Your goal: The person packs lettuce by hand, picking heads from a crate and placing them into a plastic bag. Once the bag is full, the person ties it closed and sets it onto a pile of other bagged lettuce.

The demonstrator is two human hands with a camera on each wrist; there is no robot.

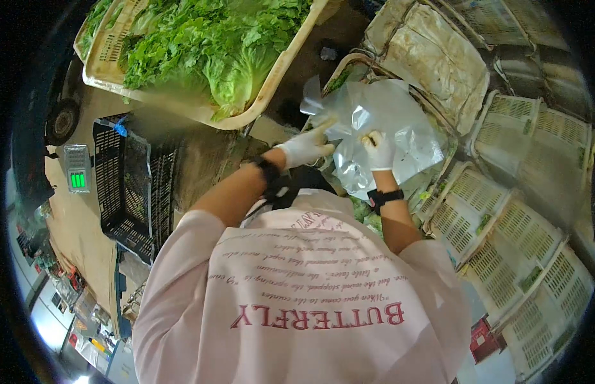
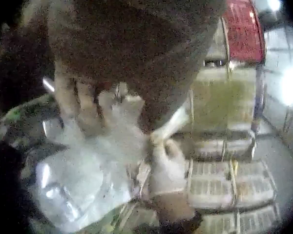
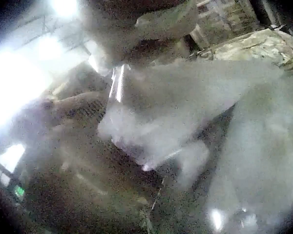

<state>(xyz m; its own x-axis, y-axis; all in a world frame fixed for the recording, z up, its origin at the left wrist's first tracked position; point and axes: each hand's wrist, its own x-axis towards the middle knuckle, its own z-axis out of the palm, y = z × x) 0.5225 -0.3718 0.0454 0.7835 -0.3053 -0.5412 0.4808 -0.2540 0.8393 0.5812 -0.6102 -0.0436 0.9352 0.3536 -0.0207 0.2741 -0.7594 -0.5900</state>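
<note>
Plastic bag [image 1: 406,118] is sprawling across the greens crate [image 1: 356,57], a flap poking past its left edge! Right hand [image 1: 379,153] is pinching the plastic; left hand [image 1: 305,148] is reaching over it, and whether it's gripping, I cannot tell. Uneven tugging would be risking a snag or tear against the rim. Lettuce [image 1: 201,51] is heaping up leftward; stacked crates [image 1: 509,131] are crowding the right.

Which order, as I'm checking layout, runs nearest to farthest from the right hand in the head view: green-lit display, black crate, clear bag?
1. Clear bag: pinched by the right hand.
2. Black crate: leftward.
3. Green-lit display: left, past the crate.
</note>
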